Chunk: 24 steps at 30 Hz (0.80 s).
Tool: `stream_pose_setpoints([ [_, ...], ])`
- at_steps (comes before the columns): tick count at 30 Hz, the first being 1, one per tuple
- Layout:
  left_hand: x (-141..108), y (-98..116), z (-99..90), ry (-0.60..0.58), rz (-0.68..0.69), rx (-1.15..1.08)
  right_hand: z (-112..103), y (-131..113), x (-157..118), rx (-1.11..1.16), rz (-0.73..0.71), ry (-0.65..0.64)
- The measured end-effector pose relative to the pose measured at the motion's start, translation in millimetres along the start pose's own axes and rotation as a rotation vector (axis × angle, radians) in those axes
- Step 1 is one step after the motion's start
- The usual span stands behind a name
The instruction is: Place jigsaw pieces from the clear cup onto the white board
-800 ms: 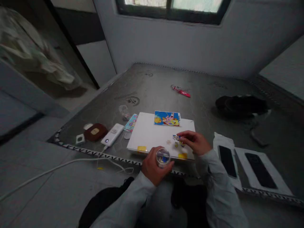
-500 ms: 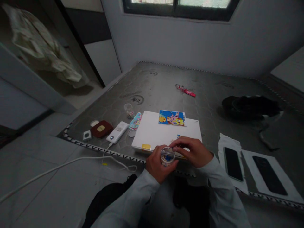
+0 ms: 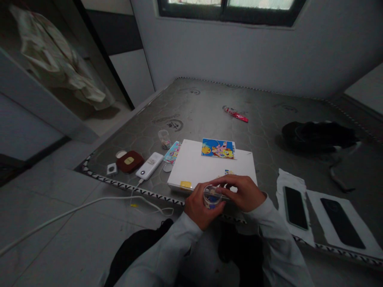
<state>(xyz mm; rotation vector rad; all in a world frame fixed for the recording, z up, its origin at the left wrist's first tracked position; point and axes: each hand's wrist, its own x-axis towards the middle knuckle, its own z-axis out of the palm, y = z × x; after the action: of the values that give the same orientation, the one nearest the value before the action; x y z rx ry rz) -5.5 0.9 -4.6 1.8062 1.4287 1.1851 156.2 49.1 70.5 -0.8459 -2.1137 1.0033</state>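
Small clear round container (image 3: 212, 196) front and centre, sitting in the left hand (image 3: 200, 206) right at the near edge of the white board (image 3: 206, 167). The left grip is wrapped around the container from below and the side, fingers curled snug on its wall. Bits of colour show inside it, too small to tell apart. The right hand (image 3: 243, 191) comes in over the top, fingertips (image 3: 216, 184) bent down at the container's rim; whether that grip has pinched anything I cannot tell, the fingers hide it.

Just behind the hands, a few tiny coloured pieces (image 3: 229, 172) lie on the board. At the board's far edge, a bright cartoon picture (image 3: 218, 148). A yellow tab (image 3: 185, 184) sits on the near left corner.

Left of the board on the mattress (image 3: 209, 107): a colourful packet (image 3: 172, 152), a white power bank (image 3: 149, 166) with its cable (image 3: 74, 207) running off to the floor, a brown round case (image 3: 129, 161), another small clear cup (image 3: 164, 139). Right side, two dark phones (image 3: 295, 207) on white sheets. Far back, a red wrapper (image 3: 236, 114) and a black bundle (image 3: 317, 135).
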Motion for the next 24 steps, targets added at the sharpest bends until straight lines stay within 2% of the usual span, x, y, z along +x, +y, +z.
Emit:
stream_pose_setpoints([
  [6,2,1,0.0,-0.021,-0.006,0.008,1,-3,-1,0.024,-0.008,0.013],
  [12,1,-1,1.6,-0.022,0.001,0.006,5,-2,-1,-0.046,-0.036,0.009],
  [16,0,0,0.0,-0.017,0.001,0.003,-8,4,-8,-0.121,0.009,0.024],
  [20,1,2,-1.3,-0.019,-0.004,0.002,-39,41,-29,-0.302,0.199,0.120],
  [24,1,2,-1.3,-0.016,-0.006,0.004,-54,92,-48,-0.522,0.483,0.084],
])
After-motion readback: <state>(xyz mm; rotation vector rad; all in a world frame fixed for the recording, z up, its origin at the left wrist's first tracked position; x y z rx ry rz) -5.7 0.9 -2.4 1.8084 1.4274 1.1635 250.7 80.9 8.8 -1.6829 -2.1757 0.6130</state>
